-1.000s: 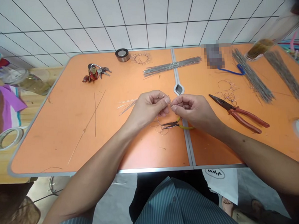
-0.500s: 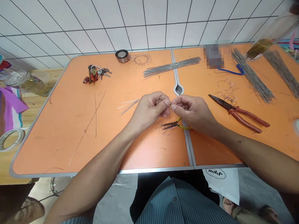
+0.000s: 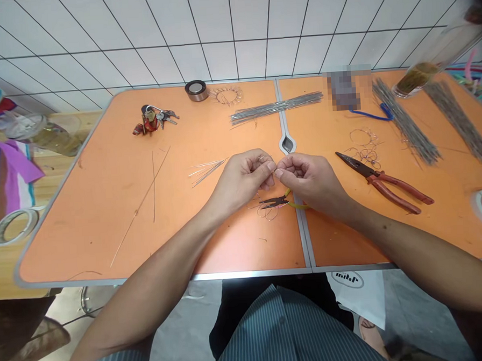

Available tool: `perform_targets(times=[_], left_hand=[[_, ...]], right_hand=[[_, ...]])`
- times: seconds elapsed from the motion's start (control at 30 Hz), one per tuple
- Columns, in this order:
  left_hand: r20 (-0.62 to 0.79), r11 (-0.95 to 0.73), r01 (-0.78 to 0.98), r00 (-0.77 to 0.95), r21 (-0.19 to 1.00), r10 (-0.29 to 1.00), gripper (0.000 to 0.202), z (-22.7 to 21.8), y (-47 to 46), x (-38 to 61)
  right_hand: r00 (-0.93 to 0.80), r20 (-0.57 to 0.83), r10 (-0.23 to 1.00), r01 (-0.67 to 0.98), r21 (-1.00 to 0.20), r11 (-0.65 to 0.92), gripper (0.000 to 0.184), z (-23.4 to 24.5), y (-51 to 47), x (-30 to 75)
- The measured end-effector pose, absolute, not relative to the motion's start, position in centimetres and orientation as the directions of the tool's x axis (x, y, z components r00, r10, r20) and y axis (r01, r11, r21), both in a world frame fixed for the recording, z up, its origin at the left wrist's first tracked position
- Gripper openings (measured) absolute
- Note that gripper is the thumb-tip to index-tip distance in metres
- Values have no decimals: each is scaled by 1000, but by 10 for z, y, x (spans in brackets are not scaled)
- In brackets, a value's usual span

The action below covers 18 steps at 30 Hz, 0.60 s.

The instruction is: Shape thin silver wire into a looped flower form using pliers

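Observation:
My left hand [image 3: 243, 177] and my right hand [image 3: 308, 179] meet fingertip to fingertip above the middle of the orange table [image 3: 118, 230]. Both are closed in a pinch on a thin looped wire [image 3: 263, 159], most of it hidden by the fingers. Just below the hands lie small yellow-handled cutters [image 3: 280, 202] on a few wire rings [image 3: 267, 211]. A fan of short thin wires [image 3: 206, 169] lies left of my left hand.
Red-handled pliers [image 3: 386, 183] lie to the right, near wire loops [image 3: 364, 144]. Bundles of straight wire [image 3: 275, 107] [image 3: 407, 123] lie at the back. Keys [image 3: 152, 119], a tape roll [image 3: 197, 89] and two long wires [image 3: 152, 185] lie to the left.
Both hands have stayed together on the wire, shifting only slightly; the fingers have worked a little. Nothing else on the table has moved.

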<state>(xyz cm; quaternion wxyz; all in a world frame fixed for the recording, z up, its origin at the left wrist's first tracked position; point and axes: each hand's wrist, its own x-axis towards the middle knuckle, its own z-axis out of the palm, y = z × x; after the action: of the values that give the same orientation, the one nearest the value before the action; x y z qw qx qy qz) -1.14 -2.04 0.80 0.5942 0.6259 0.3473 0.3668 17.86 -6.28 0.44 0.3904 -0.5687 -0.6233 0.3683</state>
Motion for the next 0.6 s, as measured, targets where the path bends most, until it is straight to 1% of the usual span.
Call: perform_targets(times=[0.2, 0.37, 0.6], left_hand=[[21, -12, -23, 460, 1000, 888, 26, 10, -20, -12], [31, -11, -43, 485, 999, 874, 30, 9, -18, -14], [37, -5, -67, 492, 998, 870, 35, 6, -15, -15]], right_hand=[[-72, 71, 995, 393, -915, 94, 13, 8, -63, 178], [-61, 63, 996, 375, -924, 81, 12, 10, -64, 178], [-64, 63, 996, 368, -926, 83, 15, 13, -65, 179]])
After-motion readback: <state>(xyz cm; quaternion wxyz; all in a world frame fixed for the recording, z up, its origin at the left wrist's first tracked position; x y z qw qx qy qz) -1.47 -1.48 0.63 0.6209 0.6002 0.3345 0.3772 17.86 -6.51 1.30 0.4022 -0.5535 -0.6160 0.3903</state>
